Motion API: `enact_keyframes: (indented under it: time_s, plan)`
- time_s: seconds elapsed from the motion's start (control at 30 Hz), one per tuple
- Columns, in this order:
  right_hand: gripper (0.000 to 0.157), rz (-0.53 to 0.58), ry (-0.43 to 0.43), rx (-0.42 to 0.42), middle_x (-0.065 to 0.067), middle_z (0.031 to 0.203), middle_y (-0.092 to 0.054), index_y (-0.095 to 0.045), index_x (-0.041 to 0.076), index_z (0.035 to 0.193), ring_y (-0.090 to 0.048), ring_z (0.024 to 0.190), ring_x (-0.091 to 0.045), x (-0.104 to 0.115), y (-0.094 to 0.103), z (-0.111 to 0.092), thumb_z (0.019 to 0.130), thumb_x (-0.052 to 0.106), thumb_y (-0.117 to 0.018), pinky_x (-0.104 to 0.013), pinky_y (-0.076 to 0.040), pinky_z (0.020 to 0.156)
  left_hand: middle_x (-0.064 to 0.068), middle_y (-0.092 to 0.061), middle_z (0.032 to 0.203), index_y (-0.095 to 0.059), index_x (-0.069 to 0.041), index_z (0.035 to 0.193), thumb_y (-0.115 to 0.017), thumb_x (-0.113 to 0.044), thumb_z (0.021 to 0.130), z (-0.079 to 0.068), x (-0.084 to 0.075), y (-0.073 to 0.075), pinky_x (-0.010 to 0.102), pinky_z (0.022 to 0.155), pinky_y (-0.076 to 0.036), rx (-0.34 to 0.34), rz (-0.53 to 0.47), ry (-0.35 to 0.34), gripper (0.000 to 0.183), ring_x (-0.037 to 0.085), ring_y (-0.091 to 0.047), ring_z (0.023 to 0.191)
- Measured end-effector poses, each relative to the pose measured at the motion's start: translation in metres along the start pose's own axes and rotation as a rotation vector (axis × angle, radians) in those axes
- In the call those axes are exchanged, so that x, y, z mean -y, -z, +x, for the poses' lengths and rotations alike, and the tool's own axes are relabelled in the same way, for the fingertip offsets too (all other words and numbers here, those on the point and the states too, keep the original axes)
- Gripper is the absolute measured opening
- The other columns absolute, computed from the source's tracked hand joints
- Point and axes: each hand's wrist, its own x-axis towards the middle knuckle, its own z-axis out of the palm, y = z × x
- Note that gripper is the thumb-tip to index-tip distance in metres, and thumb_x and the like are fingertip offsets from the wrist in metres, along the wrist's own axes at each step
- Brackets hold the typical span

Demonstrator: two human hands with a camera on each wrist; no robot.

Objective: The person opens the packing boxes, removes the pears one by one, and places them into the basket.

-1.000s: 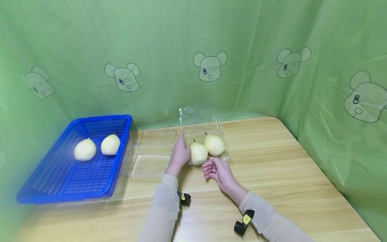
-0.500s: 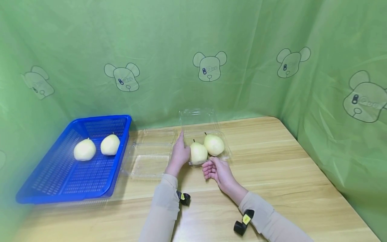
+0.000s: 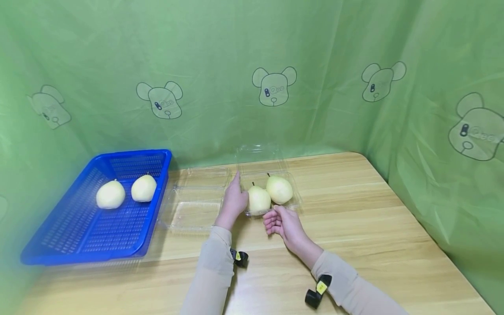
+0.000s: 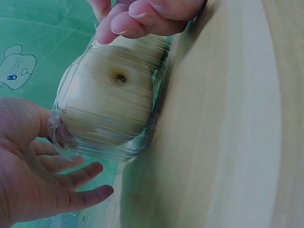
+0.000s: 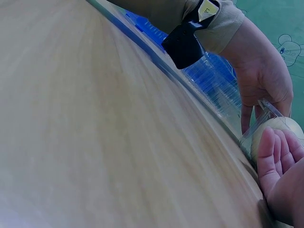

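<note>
Two pale yellow pears, a left one (image 3: 259, 202) and a right one (image 3: 279, 190), sit side by side in a clear plastic clamshell container (image 3: 296, 202). Its lid (image 3: 260, 158) stands raised at the back. My left hand (image 3: 234, 200) pinches the container's left rim, thumb over the edge; in the left wrist view the other fingers of that left hand (image 4: 45, 178) extend outside it. With thumb on top and fingers curled, my right hand (image 3: 288, 226) holds the front rim. The right wrist view shows the right hand (image 5: 284, 173) close against the container, partly hiding it.
A second clear clamshell (image 3: 197, 214) lies spread open left of the hands. Beyond it, a blue plastic basket (image 3: 155, 227) holds two more pears, one at the left (image 3: 111, 195) and one at the right (image 3: 143, 188). Green curtain (image 3: 315, 127) closes in the wooden table (image 3: 366, 245).
The container's raised lid has tipped back and sits slightly lower. Both hands and the pears have stayed in place.
</note>
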Motion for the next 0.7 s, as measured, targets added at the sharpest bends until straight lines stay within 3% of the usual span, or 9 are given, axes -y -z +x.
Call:
enact_keyframes:
  time_s: [0.13, 0.17, 0.27, 0.37, 0.57, 0.7]
  plan:
    - [0.036, -0.002, 0.003, -0.006, -0.007, 0.067, -0.06, -0.06, -0.004, 0.082, -0.054, 0.059, -0.016, -0.0007, -0.0001, 0.0001, 0.092, 0.023, -0.037, -0.028, -0.052, 0.054, 0.008, -0.026, 0.147, -0.014, -0.017, 0.144, -0.046, 0.004, 0.079, 0.0007, 0.0001, -0.0007, 0.041, 0.109, -0.028, -0.004, 0.004, 0.01, 0.076, 0.027, -0.029, 0.133]
    - [0.036, -0.002, 0.003, -0.007, -0.007, 0.066, -0.06, -0.06, -0.004, 0.082, -0.054, 0.059, -0.016, -0.0009, -0.0001, 0.0001, 0.092, 0.023, -0.037, -0.029, -0.052, 0.054, 0.008, -0.026, 0.147, -0.014, -0.018, 0.144, -0.046, 0.004, 0.079, 0.0006, -0.0001, -0.0009, 0.041, 0.105, -0.034, -0.001, -0.004, 0.012, 0.077, 0.029, -0.036, 0.129]
    - [0.036, -0.003, 0.006, -0.01, -0.007, 0.066, -0.06, -0.06, -0.004, 0.081, -0.054, 0.058, -0.016, -0.0015, 0.0001, -0.0002, 0.092, 0.023, -0.037, -0.029, -0.052, 0.053, 0.007, -0.026, 0.148, -0.015, -0.019, 0.144, -0.046, 0.006, 0.078, 0.0001, -0.001, -0.001, 0.037, 0.087, -0.05, 0.003, -0.011, 0.01, 0.077, 0.031, -0.051, 0.11]
    - [0.036, 0.003, 0.007, -0.013, -0.007, 0.065, -0.06, -0.06, -0.004, 0.08, -0.054, 0.058, -0.017, -0.002, 0.0003, -0.0004, 0.092, 0.023, -0.038, -0.028, -0.051, 0.052, 0.006, -0.027, 0.147, -0.016, -0.02, 0.144, -0.046, 0.007, 0.078, -0.0007, -0.0027, -0.0003, 0.029, 0.069, -0.051, 0.003, -0.011, 0.008, 0.077, 0.028, -0.053, 0.092]
    - [0.035, 0.017, -0.004, -0.013, -0.007, 0.065, -0.06, -0.06, -0.003, 0.079, -0.054, 0.058, -0.016, -0.0031, -0.0012, -0.002, 0.091, 0.022, -0.038, -0.028, -0.051, 0.053, 0.005, -0.029, 0.147, -0.019, -0.019, 0.143, -0.047, 0.008, 0.077, -0.0017, -0.0058, 0.0017, 0.032, 0.089, -0.048, -0.007, 0.011, 0.007, 0.077, 0.025, -0.046, 0.118]
    - [0.035, 0.025, -0.015, -0.009, -0.006, 0.065, -0.06, -0.06, -0.003, 0.078, -0.054, 0.057, -0.016, -0.0036, -0.0034, -0.0042, 0.091, 0.022, -0.037, -0.028, -0.051, 0.053, 0.006, -0.031, 0.146, -0.021, -0.019, 0.143, -0.046, 0.01, 0.075, -0.0021, -0.0069, 0.0027, 0.038, 0.104, -0.037, -0.011, 0.025, 0.015, 0.078, 0.025, -0.04, 0.126]
